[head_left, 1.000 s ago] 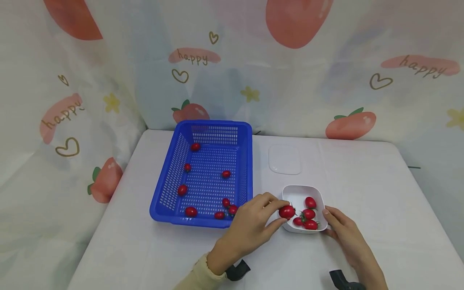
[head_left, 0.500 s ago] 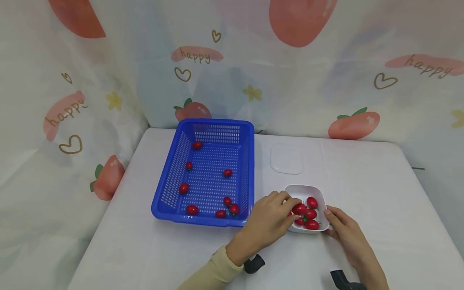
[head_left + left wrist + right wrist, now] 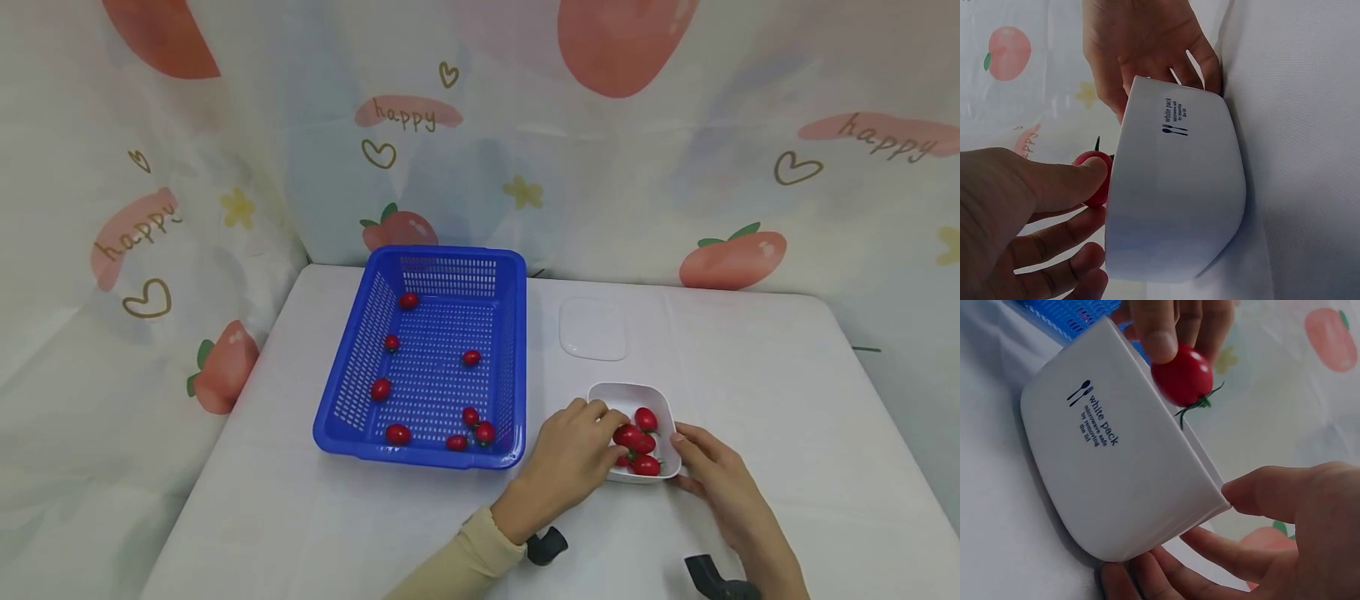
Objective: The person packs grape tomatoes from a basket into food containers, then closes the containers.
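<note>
My left hand (image 3: 573,450) pinches a red cherry tomato (image 3: 1184,375) with a green stem between thumb and fingers, right at the rim of a white square container (image 3: 626,390). Several cherry tomatoes (image 3: 645,465) lie inside that container. On its right side, my right hand (image 3: 716,475) grips the wall, thumb at the rim and fingers around the outside and under it, as the right wrist view shows. Dark printed lettering (image 3: 1094,412) marks the container's side. Fingers of the left hand hide part of the container's inside.
A blue perforated basket (image 3: 517,333) stands to the left with several cherry tomatoes (image 3: 397,434) spread over its bottom. Behind the container a clear lid (image 3: 592,329) lies flat on the white table (image 3: 750,358). A printed curtain (image 3: 637,167) hangs along the back and left.
My left hand has moved right with the cherry tomato, from the container's left rim to over the tomatoes inside. The right hand keeps its grip on the container. The view has shifted slightly.
</note>
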The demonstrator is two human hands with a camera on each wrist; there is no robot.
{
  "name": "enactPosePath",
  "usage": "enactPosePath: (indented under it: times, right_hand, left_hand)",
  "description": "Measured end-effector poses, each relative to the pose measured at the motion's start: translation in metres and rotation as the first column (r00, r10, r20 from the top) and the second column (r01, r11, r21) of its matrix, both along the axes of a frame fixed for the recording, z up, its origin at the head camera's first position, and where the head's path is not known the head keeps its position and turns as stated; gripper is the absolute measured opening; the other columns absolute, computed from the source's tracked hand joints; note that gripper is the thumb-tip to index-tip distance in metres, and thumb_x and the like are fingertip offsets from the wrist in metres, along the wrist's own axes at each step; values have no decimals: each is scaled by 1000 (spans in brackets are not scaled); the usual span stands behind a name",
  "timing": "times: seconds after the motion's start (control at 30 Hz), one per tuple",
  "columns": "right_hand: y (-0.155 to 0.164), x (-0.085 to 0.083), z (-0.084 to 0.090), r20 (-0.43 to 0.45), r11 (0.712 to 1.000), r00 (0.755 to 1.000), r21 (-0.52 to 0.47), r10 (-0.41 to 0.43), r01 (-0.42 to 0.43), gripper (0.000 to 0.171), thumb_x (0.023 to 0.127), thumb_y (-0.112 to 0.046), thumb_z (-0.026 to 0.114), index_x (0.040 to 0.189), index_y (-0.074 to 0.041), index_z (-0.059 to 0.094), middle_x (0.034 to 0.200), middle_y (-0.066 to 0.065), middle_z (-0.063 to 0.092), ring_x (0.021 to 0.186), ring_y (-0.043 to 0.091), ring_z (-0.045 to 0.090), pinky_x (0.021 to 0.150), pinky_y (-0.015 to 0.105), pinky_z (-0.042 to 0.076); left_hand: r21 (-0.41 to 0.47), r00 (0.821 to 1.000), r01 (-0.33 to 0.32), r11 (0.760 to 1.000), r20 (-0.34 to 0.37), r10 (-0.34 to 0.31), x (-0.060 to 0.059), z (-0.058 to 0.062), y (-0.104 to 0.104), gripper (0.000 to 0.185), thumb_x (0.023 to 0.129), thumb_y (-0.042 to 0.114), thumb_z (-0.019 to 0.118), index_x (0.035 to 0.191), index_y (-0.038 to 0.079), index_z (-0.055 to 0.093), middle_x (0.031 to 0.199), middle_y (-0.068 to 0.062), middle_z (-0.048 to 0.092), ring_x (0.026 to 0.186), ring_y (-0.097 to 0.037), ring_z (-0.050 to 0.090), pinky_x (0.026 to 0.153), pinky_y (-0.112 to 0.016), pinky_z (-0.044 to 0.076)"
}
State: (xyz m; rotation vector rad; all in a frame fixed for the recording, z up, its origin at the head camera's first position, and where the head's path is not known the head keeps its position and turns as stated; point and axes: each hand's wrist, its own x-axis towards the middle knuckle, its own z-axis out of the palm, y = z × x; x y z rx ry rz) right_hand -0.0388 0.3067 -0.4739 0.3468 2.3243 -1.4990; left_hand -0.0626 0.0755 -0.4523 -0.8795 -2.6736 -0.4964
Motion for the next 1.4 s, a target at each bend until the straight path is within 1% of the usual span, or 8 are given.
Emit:
enactPosePath:
  times: [0.2,0.37,0.5,0.57,0.77,1.1,1.3,1.4]
  right_hand:
    - [-1,-3,6,50,999,999,33,9,-11,67,113,-41,39,161,3,25,165,31,27,133,26,54,94,29,61]
    - [-2,-3,7,55,999,998,31,10,-11,66,113,-40,39,161,4,25,166,31,27,135,28,53,95,30,61]
    - [-3,-2,7,46,1000,999,25,11,-12,66,113,-40,39,161,4,25,166,32,26,139,36,50,95,30,60]
    - [-3,-2,7,45,1000,999,23,9,-10,66,113,-40,40,161,3,25,166,31,26,137,33,52,95,29,60]
    - [-2,-3,7,45,1000,999,26,7,-8,67,113,-41,41,161,3,27,165,30,29,122,7,56,92,25,60]
    - [-3,-4,6,60,1000,998,24,1,-2,66,113,-40,40,161,3,26,166,30,28,134,27,53,93,25,60]
    - [-2,-4,6,69,1000,998,15,-5,4,67,113,-41,41,161,2,25,166,29,28,119,5,55,92,23,60]
    - [-2,-4,6,70,1000,997,9,-7,6,67,113,-41,41,162,2,25,166,29,27,121,8,54,93,23,60]
  left_hand:
    - [-69,1000,-28,997,-4,28,-5,-5,4,28,94,43,76,116,25,74,99,10,72,86,-7,59,67,-14,43]
    - [-123,998,-57,991,-14,56,-8,-7,7,25,94,44,77,112,27,74,99,10,71,85,-8,59,64,-17,40]
    - [-153,997,-57,987,35,63,-10,-9,9,25,95,44,75,114,29,75,100,11,70,86,-8,57,65,-16,40]
    - [-160,996,-51,986,70,63,-11,-9,9,24,95,43,75,115,30,75,101,11,70,87,-8,56,65,-16,39]
    - [-148,990,-42,988,124,60,-13,-11,10,21,94,37,76,114,31,77,98,11,71,85,-8,53,61,-16,35]
    - [-193,979,-52,980,182,88,-15,-12,15,12,94,33,76,105,30,79,93,9,70,84,-10,53,60,-19,36]
    - [-209,975,-52,976,201,95,-15,-9,16,12,94,34,76,105,31,79,93,9,71,83,-10,54,60,-20,36]
    - [-217,974,-53,975,202,98,-14,-7,16,12,96,34,74,106,30,78,95,9,71,84,-10,55,61,-20,37]
